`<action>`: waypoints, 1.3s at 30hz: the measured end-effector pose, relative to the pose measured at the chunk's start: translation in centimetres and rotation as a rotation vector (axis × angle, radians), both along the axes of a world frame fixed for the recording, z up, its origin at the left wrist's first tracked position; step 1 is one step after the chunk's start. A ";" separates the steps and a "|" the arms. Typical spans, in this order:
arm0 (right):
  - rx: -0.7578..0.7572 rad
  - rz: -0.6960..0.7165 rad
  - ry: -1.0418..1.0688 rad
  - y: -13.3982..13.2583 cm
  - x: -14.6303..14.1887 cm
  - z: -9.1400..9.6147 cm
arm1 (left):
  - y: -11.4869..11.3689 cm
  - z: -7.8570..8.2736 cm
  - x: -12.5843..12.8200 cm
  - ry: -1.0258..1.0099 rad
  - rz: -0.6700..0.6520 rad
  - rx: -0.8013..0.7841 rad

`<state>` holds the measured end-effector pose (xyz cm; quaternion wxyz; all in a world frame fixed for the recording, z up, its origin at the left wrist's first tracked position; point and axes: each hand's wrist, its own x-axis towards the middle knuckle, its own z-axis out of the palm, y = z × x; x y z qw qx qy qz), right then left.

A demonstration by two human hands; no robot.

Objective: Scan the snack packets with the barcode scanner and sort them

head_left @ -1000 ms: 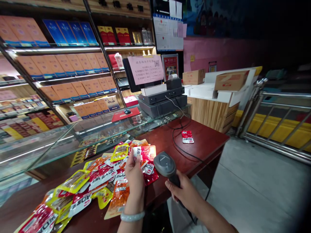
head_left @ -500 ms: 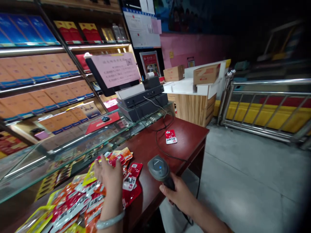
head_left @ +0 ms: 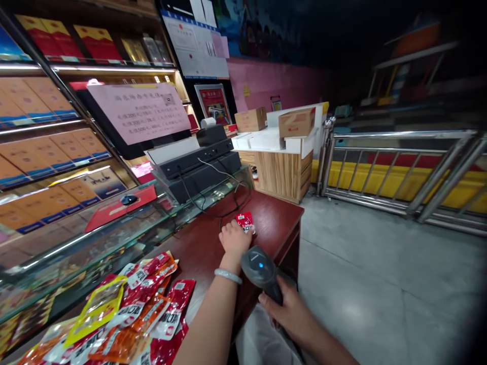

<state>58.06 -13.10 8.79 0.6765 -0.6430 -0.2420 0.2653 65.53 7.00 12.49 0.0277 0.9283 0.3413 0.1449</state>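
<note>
My left hand, with a pale bangle at the wrist, reaches out over the brown table. Its fingers are curled at a small red-and-white snack packet and cover the packet's lower left part; the thumb lies against it. In my right hand is a dark grey handheld barcode scanner, gripped by its handle, with a blue light showing on top. The scanner head is close beside my left wrist. At the lower left lies a heap of shiny snack packets in red, orange and yellow, among them a yellow packet.
A glass display counter runs along the table's left side. On it stand a dark cash drawer unit with cables and a monitor covered by a pink sign. Beyond are cardboard boxes and a metal railing.
My left hand has left the heap of packets and moved forward and right to the single red packet. The scanner stays in my right hand. The view has turned to the right.
</note>
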 end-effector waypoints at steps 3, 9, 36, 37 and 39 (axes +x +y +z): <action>-0.009 -0.010 -0.002 -0.2 0.3 -0.4 | 0.4 0.0 1.0 0.036 0.010 -0.048; 0.000 -0.031 0.000 0.3 0.5 -0.4 | 1.4 1.8 0.1 0.151 -0.009 -0.267; 0.103 0.341 -0.010 7.0 -9.3 5.1 | 3.8 -1.8 -25.1 -0.547 0.169 -0.500; 0.104 0.352 -0.014 7.1 -9.6 5.0 | 3.9 -1.7 -25.5 -0.537 0.189 -0.501; 0.101 0.377 -0.025 7.3 -9.8 5.0 | 3.9 -1.5 -26.1 -0.522 0.227 -0.498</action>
